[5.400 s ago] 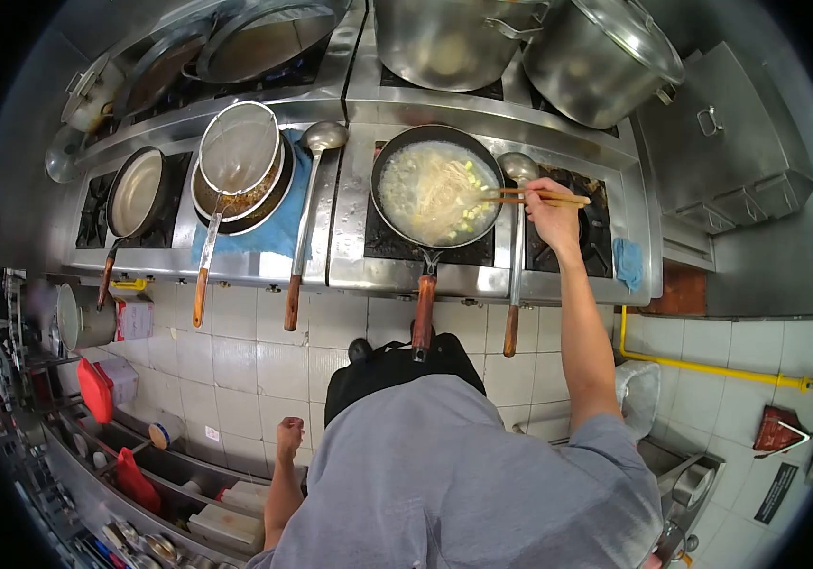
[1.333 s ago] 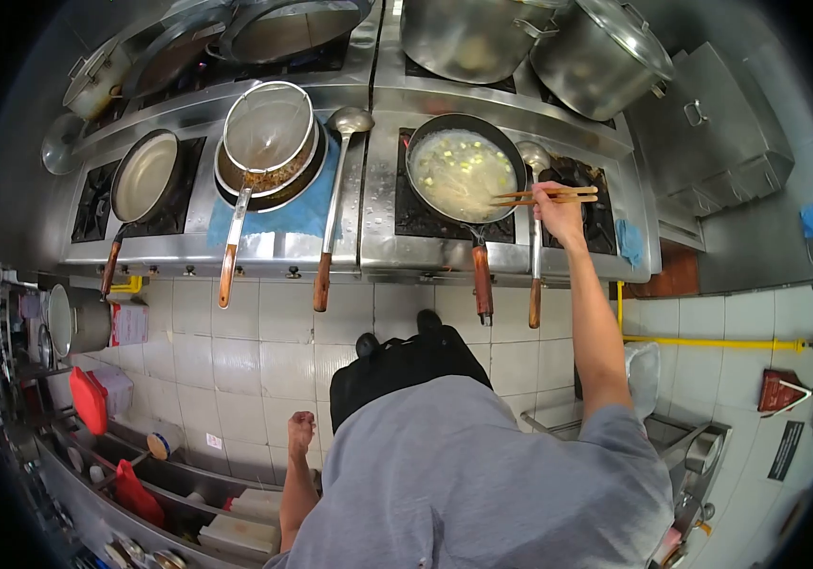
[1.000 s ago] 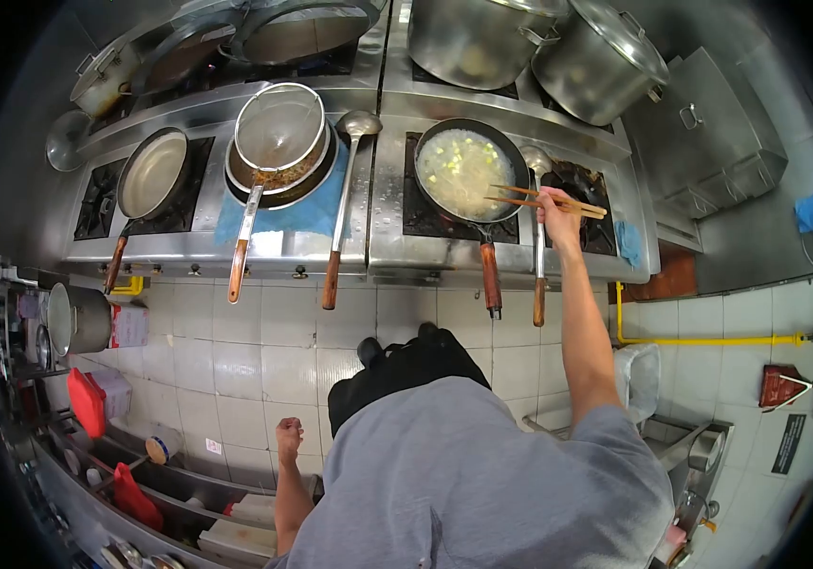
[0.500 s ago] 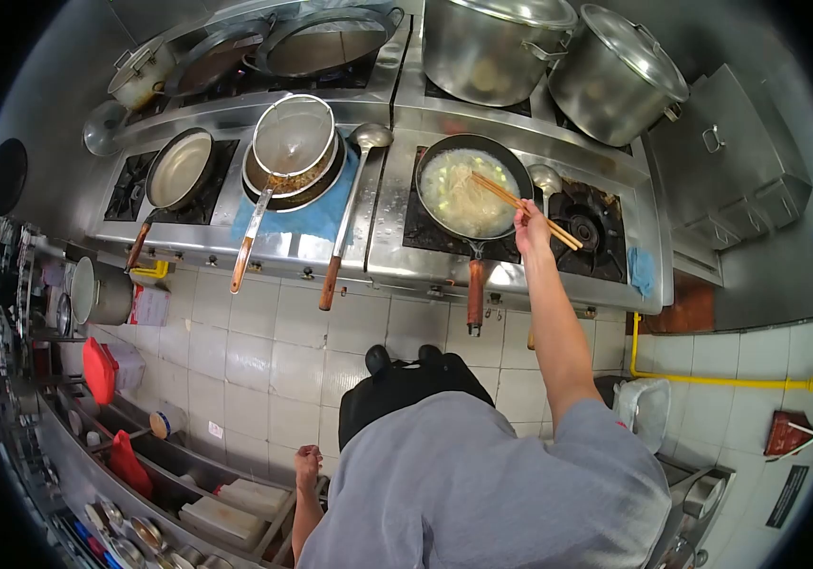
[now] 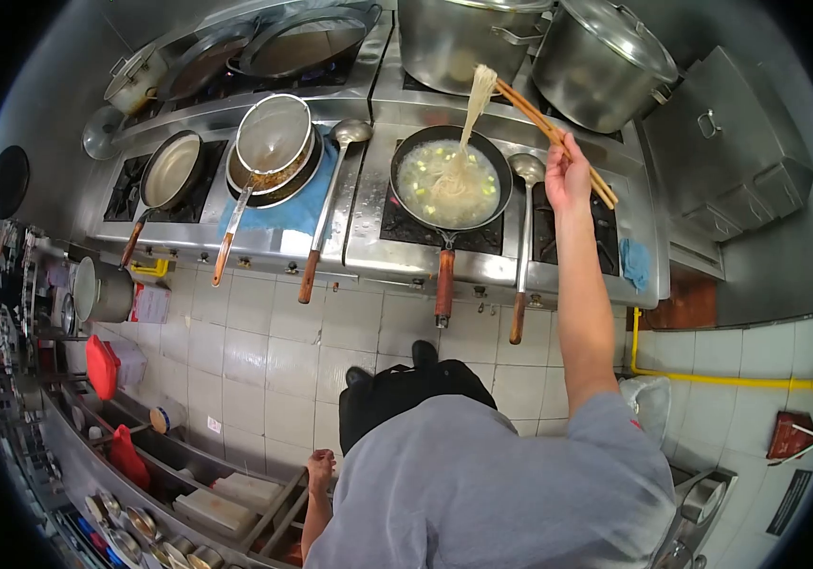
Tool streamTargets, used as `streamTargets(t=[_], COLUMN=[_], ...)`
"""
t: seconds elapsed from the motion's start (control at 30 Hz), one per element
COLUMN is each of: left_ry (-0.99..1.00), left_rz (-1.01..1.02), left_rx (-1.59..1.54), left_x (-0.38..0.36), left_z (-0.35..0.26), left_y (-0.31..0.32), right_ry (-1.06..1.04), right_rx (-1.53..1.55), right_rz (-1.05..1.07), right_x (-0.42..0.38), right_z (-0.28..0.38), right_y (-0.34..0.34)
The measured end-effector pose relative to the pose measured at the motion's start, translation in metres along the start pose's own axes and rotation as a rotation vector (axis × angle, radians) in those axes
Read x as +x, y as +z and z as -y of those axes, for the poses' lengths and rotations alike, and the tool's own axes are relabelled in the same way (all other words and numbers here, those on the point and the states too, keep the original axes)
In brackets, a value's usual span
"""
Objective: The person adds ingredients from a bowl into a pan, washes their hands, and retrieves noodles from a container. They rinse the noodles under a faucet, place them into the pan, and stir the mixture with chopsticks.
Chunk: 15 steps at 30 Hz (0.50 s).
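My right hand [image 5: 569,175] grips a pair of long wooden chopsticks [image 5: 532,112]. A hank of thin noodles [image 5: 475,109] hangs from their tips, its lower end still in the pan. The pan [image 5: 445,228], with a dark rim and wooden handle, sits on a burner and holds pale broth [image 5: 421,185] with green pieces in it. Low beside my body, over the edge of the counter, my left hand [image 5: 321,467] is loosely closed, with nothing visible in it.
A ladle [image 5: 520,228] lies just right of the pan. To the left are another ladle [image 5: 324,218], a strainer [image 5: 274,133] over a bowl on a blue cloth [image 5: 283,220], and a smaller pan [image 5: 171,169]. Large lidded pots [image 5: 468,52] stand behind.
My right hand has risen and moved right, lifting the noodles high out of the broth with the chopsticks. My left hand has shifted slightly and stays closed.
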State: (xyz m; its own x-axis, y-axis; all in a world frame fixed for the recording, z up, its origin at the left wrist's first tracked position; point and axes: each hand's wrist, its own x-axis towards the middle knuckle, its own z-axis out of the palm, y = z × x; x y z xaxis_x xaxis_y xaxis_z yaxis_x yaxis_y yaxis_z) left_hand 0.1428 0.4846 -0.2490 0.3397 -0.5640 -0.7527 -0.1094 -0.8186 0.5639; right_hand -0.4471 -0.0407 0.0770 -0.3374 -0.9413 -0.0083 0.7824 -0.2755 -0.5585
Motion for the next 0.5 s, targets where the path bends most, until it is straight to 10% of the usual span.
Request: streamTargets(t=[0.5], left_ry=[-0.007], left_rz=[-0.059], left_rx=[-0.119], left_x=[0.037], left_z=[-0.026], left_y=[-0.055], right_ry=[-0.232], right_rx=[-1.232], right_rz=[-0.079], right_x=[-0.072], right_z=[-0.040], right_y=[-0.053])
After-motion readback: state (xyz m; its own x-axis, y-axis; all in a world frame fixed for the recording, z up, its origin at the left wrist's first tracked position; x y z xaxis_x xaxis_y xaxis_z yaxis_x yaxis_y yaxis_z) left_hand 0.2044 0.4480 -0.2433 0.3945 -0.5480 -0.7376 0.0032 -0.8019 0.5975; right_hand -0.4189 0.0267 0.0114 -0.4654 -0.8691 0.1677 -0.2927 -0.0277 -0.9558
